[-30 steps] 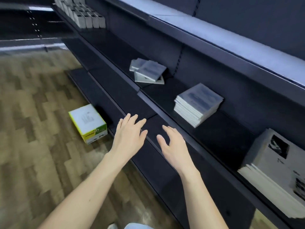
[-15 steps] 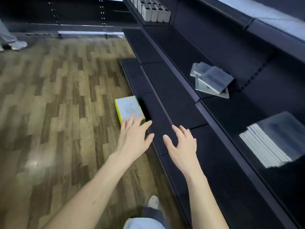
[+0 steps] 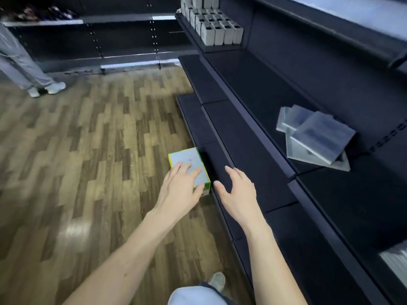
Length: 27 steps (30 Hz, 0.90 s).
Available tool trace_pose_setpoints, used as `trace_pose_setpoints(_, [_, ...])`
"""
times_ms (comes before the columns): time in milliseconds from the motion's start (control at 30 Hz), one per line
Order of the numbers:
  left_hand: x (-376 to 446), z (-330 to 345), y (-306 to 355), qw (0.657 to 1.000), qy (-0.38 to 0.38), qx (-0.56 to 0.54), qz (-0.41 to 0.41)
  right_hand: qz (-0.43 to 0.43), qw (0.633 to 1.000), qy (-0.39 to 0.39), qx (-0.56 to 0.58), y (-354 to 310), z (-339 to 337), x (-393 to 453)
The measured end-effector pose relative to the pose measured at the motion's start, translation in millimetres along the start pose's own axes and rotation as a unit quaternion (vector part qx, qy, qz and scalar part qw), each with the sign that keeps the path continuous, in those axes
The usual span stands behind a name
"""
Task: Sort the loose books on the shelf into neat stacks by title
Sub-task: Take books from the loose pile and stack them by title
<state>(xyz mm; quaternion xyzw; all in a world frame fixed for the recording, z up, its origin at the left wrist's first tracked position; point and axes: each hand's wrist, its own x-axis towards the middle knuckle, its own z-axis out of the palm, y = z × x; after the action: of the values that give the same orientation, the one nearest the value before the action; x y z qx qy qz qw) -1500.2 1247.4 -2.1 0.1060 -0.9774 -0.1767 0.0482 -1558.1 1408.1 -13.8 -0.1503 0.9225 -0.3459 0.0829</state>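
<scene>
floor — wood planks, glare | shelving — dark, tiered

- Two hands are counted: left hand, right hand, both empty with fingers spread.
- One yellow-green box is counted on the floor, against the bottom shelf.
- One loose pile of books is seen on the middle shelf; three or four books are made out, exact count blurred.
- One edge of a second stack is seen at far right; book count cannot be told.
- One block of white cartons is seen far along the shelf, in rows of about four; total not countable.
- One other person's legs are seen at upper left, two shoes.
</scene>
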Motion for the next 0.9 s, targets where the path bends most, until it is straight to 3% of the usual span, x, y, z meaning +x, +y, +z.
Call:
trace_pose_setpoints(167, [72.3, -2.5, 15.3, 0.999, 0.024, -0.007, 0.027, 0.0, 1.0, 0.022, 0.011, 2.2, -20.7, 64.0])
trace_pose_setpoints(400, [145.6, 12.4, 40.9, 0.996, 0.001, -0.029, 0.079, 0.043, 0.994, 0.096, 0.034, 26.2, -47.4, 106.5])
trace_pose_setpoints(600, [205.3, 39.8, 67.0, 0.984, -0.056, -0.056, 0.157, 0.133, 0.971, 0.181, 0.079, 52.8, -59.1, 131.3])
trace_pose_setpoints(900, [289.7, 65.4, 97.6, 0.942, -0.152, -0.101, 0.281, 0.232, 0.92, 0.315, 0.029, 77.9, -68.6, 170.2])
